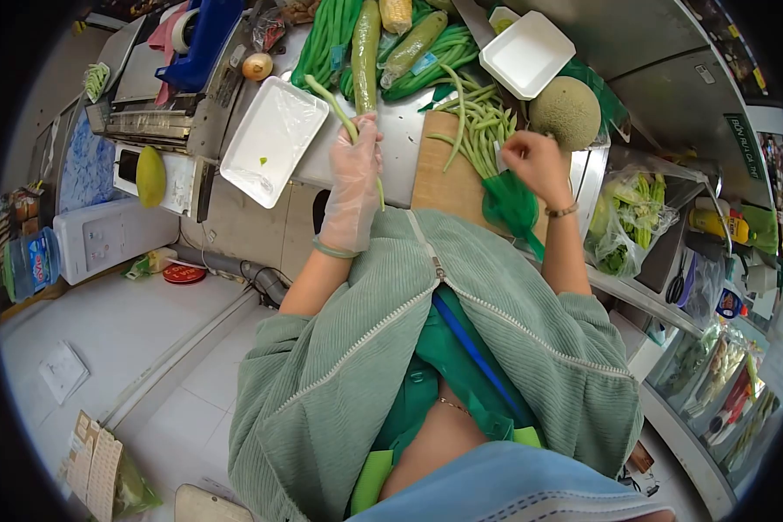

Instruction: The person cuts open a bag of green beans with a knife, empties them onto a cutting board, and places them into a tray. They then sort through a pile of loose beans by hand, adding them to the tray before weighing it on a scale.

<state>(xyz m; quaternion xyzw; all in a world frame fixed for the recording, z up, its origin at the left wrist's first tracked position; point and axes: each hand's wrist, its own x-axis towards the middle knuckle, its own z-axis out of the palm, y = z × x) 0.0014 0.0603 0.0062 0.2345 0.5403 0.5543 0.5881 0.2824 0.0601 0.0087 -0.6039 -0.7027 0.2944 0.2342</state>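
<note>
My left hand (353, 178), in a clear plastic glove, is closed around a long green bean (323, 94); the bean sticks out above and below the fist. Just left of it lies a white foam tray (274, 143) with a small green scrap on it. My right hand (538, 167) is bare, its fingers curled together beside a pile of green beans (476, 130). Whether anything is pinched in those fingers is hidden. The beans spill from a green net bag (507, 202) onto a wooden cutting board (435, 170), below the right hand.
Wrapped long gourds (365, 52), corn (397, 16) and an onion (257, 65) lie along the back. At the right are a melon (565, 113), another white tray (528, 54) and bagged greens (628, 213). A wrapping machine (152, 104) with a mango (150, 177) stands left.
</note>
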